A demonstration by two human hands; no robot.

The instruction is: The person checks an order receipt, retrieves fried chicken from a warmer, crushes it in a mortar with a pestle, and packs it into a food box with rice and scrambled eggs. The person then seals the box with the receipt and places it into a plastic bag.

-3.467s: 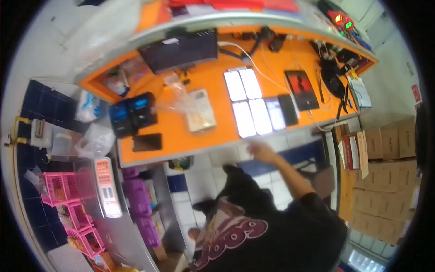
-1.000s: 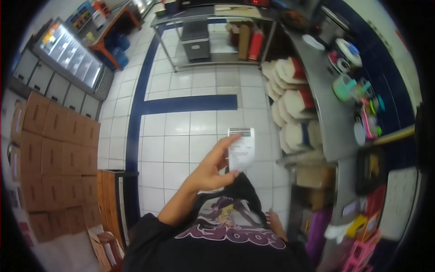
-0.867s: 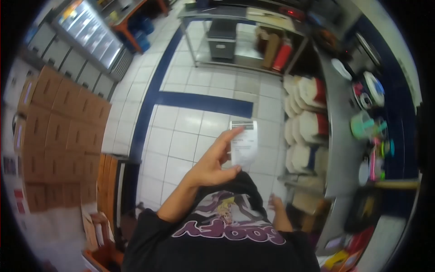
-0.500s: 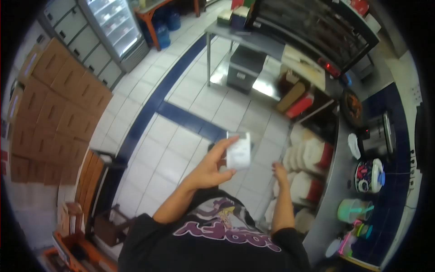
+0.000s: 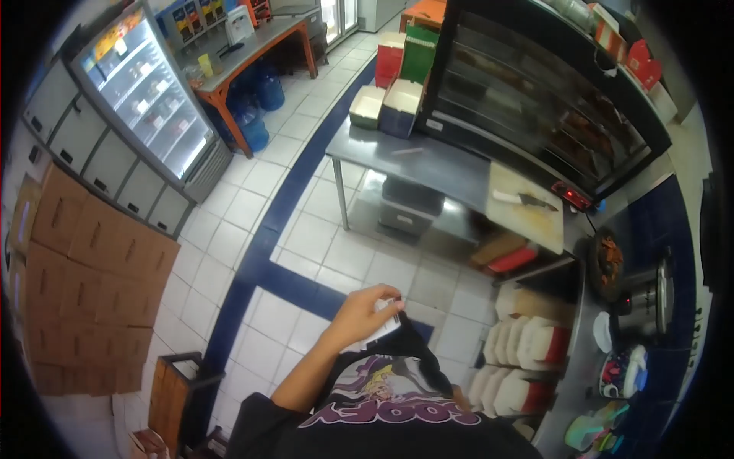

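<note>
My left hand (image 5: 365,314) is closed around a white paper slip (image 5: 384,325), held in front of my chest close to the black shirt (image 5: 382,386). The fingers and thumb cover the slip's upper part, and its print is too blurred to read. Black cloth rises to a peak just right of this hand; whether the fingers touch it I cannot tell. My right hand is out of sight; only a small patch of skin shows at the shirt's right side.
Stacked white-and-red food boxes (image 5: 527,344) sit under the steel counter on the right. Ahead, a steel table (image 5: 443,172) bears a cutting board (image 5: 527,218) with a knife (image 5: 527,200), beside a glass display cabinet (image 5: 535,92). Brown cartons (image 5: 92,283) are piled left.
The view has tilted up toward the table and cabinet. My left hand has drawn the slip in toward the shirt, its fingers curling over it. My right hand has dropped out of sight.
</note>
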